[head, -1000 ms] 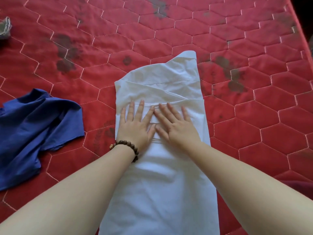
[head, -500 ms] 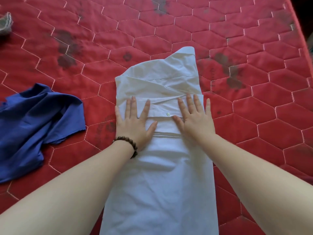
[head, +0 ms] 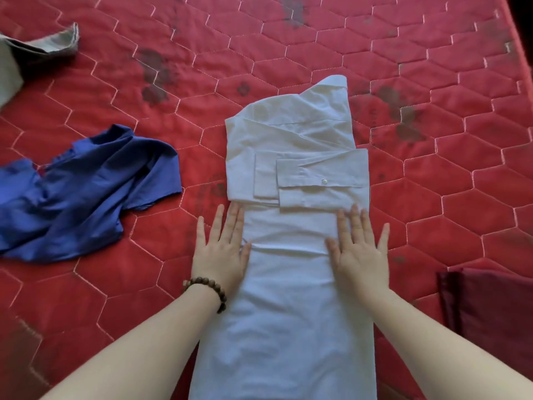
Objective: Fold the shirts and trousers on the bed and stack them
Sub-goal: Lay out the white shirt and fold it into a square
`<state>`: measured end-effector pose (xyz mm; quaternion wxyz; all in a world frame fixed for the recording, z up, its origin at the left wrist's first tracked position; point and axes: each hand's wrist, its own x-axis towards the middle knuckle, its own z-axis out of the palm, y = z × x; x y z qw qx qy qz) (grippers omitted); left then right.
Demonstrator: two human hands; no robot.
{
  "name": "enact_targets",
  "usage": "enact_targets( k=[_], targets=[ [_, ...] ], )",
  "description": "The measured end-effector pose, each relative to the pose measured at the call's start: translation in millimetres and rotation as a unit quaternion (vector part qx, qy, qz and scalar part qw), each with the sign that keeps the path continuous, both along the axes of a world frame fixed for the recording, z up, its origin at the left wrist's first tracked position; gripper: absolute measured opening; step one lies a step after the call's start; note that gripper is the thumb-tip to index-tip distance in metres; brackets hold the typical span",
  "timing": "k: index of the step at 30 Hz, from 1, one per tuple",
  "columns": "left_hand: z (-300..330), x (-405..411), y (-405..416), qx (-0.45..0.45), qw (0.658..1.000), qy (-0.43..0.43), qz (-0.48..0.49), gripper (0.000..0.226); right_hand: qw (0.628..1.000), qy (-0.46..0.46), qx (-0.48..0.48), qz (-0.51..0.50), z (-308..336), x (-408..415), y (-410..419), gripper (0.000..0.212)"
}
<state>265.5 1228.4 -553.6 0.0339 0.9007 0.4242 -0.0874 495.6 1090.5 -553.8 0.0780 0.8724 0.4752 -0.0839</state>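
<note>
Head view shows the white dress shirt point(head: 294, 255) lying lengthwise on the red quilted bed point(head: 432, 197), folded into a narrow strip with both cuffed sleeves point(head: 314, 183) laid across its chest. The left hand point(head: 222, 249) lies flat with fingers straight, partly on the shirt's left edge and partly on the mattress; the right hand point(head: 360, 252) presses flat on the right edge. Neither grip holds anything.

Risks, as I judge them: the crossed sleeves could slide out when the hem is lifted over, and the upturned collar point(head: 331, 93) may crease unevenly. The crumpled blue shirt point(head: 86, 192), grey garment point(head: 34, 50) and maroon cloth point(head: 490, 307) lie well apart. No brand, label or writing is readable.
</note>
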Motion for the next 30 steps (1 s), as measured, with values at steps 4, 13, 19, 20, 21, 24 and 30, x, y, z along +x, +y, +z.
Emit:
enact_targets(
  k=[4, 13, 19, 20, 21, 24, 30],
  targets=[
    [3.7, 20.5, -51.3, -0.049, 0.994, -0.017, -0.092, 0.063, 0.994, 0.061, 0.049, 0.069, 10.2, -69.6, 1.2, 0.06],
    [-8.3, -48.1, -73.9, -0.042, 0.997, -0.042, -0.048, 0.068, 0.996, 0.082, 0.028, -0.016, -4.0, -92.9, -66.2, 0.063],
    [1.2, -77.9, -102.7, -0.06, 0.997, -0.032, 0.02, 0.071, 0.993, 0.068, 0.035, -0.09, 8.4, -113.8, -108.4, 0.063],
    [1.6, -79.0, -112.0, -0.066, 0.997, -0.033, 0.027, 0.072, 0.993, 0.077, 0.041, -0.077, 9.5, -123.5, -109.7, 0.062],
    [1.0, -80.9, -122.2, -0.072, 0.997, -0.033, 0.023, 0.074, 0.994, 0.085, 0.045, -0.05, 9.1, -133.7, -111.7, 0.061],
    [-4.1, -96.5, -151.0, -0.084, 0.996, -0.028, -0.018, 0.075, 0.995, 0.082, 0.049, -0.007, 3.2, -155.2, -126.0, 0.061],
    [4.0, -111.7, -163.9, -0.075, 0.997, -0.003, 0.032, 0.074, 0.994, 0.078, 0.014, -0.075, 0.2, -154.9, -141.7, 0.064]
  ],
)
